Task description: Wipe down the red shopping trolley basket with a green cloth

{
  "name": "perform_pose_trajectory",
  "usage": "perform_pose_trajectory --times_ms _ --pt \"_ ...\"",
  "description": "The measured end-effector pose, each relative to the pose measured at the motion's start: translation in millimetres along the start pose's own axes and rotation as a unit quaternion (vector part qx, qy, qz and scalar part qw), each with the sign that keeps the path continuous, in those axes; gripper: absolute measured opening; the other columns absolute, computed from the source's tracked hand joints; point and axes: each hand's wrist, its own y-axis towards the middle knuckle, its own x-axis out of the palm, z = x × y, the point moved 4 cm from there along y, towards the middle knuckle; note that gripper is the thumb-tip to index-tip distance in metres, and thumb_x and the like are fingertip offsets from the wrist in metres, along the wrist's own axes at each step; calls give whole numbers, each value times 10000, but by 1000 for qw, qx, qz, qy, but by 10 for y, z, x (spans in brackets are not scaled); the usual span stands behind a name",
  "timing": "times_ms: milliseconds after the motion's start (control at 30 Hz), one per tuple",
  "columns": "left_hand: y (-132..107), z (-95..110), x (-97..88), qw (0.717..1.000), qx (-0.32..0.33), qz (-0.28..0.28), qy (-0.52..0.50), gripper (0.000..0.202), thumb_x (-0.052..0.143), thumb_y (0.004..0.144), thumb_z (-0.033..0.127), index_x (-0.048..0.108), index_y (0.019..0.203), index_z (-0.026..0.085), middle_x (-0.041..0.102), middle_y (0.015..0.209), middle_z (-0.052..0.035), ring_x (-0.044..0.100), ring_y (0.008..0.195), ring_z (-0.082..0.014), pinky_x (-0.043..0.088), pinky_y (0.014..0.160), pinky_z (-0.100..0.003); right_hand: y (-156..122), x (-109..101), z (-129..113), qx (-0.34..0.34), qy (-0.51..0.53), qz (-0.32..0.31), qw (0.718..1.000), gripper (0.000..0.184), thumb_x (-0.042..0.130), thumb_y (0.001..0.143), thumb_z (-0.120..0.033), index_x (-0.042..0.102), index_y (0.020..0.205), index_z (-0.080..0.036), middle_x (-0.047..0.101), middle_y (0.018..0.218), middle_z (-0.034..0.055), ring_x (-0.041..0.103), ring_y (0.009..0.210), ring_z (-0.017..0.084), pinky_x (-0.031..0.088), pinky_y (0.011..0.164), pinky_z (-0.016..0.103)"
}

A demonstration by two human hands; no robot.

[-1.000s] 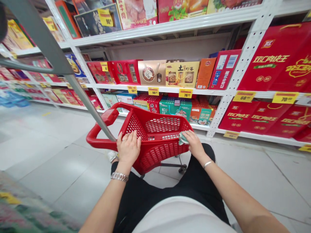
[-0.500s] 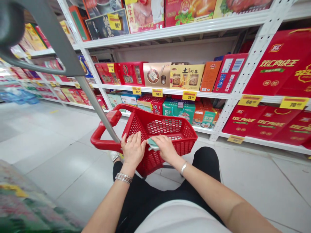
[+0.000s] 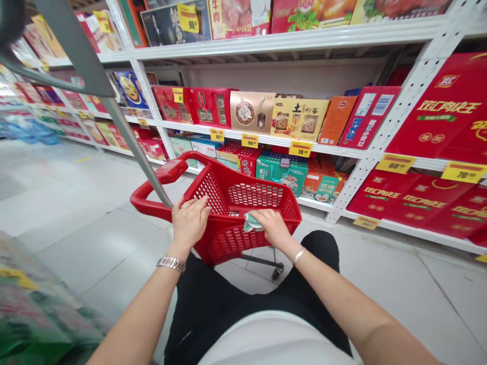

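Bright, apparently motion-blurred lower left

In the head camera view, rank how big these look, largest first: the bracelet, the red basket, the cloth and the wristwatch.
1. Red basket, by far the largest.
2. Wristwatch and cloth: too close to rank, as the right hand covers part of the cloth.
3. Bracelet, the smallest.
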Motion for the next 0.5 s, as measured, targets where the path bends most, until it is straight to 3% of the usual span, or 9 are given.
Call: perform_pose_trajectory --times_ms 267,367,500 --pt "254 -19 187 999 26 -25 -16 472 333 1007 415 785 1026 277 781 1177 -65 689 1117 -284 317 1121 -531 -253 -71 1065 72 10 15 997 603 492 775 -10 652 1312 -232 721 1161 95 607 1033 260 478 888 368" --pt "416 -123 299 998 29 -43 -16 471 330 1005 417 783 998 290 788 1157 -55 678 1136 -278 318 1129 -533 -181 -20 1213 94 12 12 995 600 494 758 -11 657 1295 -223 728 1141 89 617 1020 249 475 882 351" --pt "651 -326 471 996 10 -92 16 445 357 994 420 777 1048 282 765 1217 -85 592 1286 -328 251 1165 -622 -31 79 1141 105 9 6 994 580 509 755 -5 665 1269 -223 739 1081 87 637 941 238 468 821 328"
